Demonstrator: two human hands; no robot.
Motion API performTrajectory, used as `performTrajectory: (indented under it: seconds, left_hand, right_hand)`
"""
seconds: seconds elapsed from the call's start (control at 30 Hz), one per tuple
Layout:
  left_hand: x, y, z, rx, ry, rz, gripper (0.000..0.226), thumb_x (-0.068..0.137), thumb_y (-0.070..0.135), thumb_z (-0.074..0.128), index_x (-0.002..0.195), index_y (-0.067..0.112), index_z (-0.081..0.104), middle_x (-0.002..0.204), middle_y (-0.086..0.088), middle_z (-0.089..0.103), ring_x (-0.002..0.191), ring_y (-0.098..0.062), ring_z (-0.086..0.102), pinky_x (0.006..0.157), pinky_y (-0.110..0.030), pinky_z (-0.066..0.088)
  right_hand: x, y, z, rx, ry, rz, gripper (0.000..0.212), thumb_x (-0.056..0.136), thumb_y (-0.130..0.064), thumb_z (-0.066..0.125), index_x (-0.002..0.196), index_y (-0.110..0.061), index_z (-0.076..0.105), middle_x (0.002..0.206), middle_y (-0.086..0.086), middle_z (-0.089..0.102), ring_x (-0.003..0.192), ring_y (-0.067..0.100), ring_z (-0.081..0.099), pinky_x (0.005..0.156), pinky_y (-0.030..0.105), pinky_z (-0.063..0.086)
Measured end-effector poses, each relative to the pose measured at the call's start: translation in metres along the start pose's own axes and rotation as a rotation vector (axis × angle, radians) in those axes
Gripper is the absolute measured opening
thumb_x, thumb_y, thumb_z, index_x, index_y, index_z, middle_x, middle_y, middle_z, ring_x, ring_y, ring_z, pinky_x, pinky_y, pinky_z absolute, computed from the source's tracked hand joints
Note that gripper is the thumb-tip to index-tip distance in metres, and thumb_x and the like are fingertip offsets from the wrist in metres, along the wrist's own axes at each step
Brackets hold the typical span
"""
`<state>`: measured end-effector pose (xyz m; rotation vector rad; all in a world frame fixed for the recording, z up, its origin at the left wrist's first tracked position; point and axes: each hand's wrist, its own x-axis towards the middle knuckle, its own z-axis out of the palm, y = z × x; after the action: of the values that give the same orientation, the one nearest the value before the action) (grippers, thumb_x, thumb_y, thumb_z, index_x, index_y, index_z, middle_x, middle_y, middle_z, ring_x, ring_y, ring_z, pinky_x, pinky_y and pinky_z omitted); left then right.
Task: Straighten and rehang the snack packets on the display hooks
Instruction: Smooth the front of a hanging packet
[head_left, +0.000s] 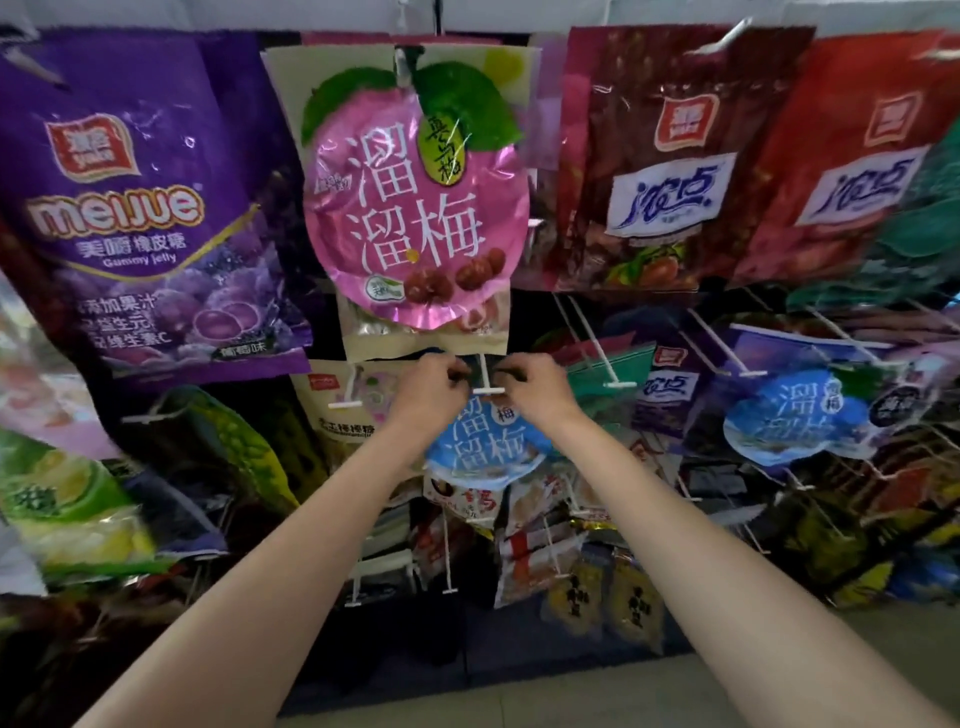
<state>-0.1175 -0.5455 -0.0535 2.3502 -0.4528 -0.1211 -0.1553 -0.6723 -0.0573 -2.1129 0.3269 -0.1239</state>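
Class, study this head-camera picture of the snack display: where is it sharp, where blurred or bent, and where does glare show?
Head view: sharpest at the centre, on the pink plum packet; glare streaks cross its shiny foil. The purple jelly packet is readable but softer. Edges smear and bow outward, wide-angle style. Both hands, left hand and right hand, are slightly soft at the white hook.

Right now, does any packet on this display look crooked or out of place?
Yes. The big purple grape gummy packet at upper left hangs tilted, not square like the round pink plum packet beside it. Both hands, left and right, grip the blue plum packet.
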Motion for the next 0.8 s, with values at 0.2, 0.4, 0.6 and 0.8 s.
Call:
performTrajectory:
  seconds: [0.2, 0.4, 0.6, 0.8]
  left_hand:
    - [-0.037, -0.017, 0.025, 0.057, 0.239, 0.173, 0.041, 0.083, -0.001, 0.056, 0.123, 0.001, 0.048, 0.127, -0.016, 0.042, 0.101, -0.03, 0.054, 0.082, -0.04, 0.049]
    - [-0.073, -0.026, 0.067, 0.205, 0.007, 0.401, 0.022, 0.084, 0.001, 0.05, 0.105, 0.004, 0.058, 0.112, -0.012, 0.051, 0.078, -0.029, 0.062, 0.063, -0.04, 0.053]
    - [-0.045, 0.03, 0.089, 0.256, -0.019, 0.414, 0.039, 0.09, 0.005, 0.046, 0.129, 0.01, 0.044, 0.137, -0.008, 0.034, 0.083, -0.026, 0.057, 0.069, -0.04, 0.05]
    - [-0.044, 0.048, 0.092, 0.288, -0.021, 0.399, 0.043, 0.09, 0.006, 0.045, 0.133, 0.012, 0.04, 0.146, -0.004, 0.027, 0.079, -0.025, 0.055, 0.064, -0.033, 0.044]
  right_hand:
    - [-0.026, 0.014, -0.005, -0.035, -0.005, -0.27, 0.054, 0.089, 0.006, 0.045, 0.139, -0.013, 0.037, 0.148, 0.002, 0.032, 0.131, 0.016, 0.037, 0.1, 0.017, 0.034]
    - [-0.057, 0.09, -0.045, -0.375, 0.115, -0.305, 0.038, 0.083, 0.012, 0.048, 0.114, -0.007, 0.061, 0.139, 0.008, 0.041, 0.132, 0.024, 0.037, 0.109, 0.029, 0.029]
    - [-0.052, 0.102, -0.096, -0.517, 0.29, -0.283, 0.05, 0.08, 0.009, 0.052, 0.127, -0.006, 0.047, 0.144, 0.006, 0.029, 0.101, 0.027, 0.056, 0.068, 0.038, 0.051]
    - [-0.044, 0.108, -0.104, -0.488, 0.179, -0.266, 0.044, 0.085, 0.003, 0.051, 0.128, -0.004, 0.047, 0.145, 0.004, 0.028, 0.09, 0.028, 0.062, 0.073, 0.032, 0.045]
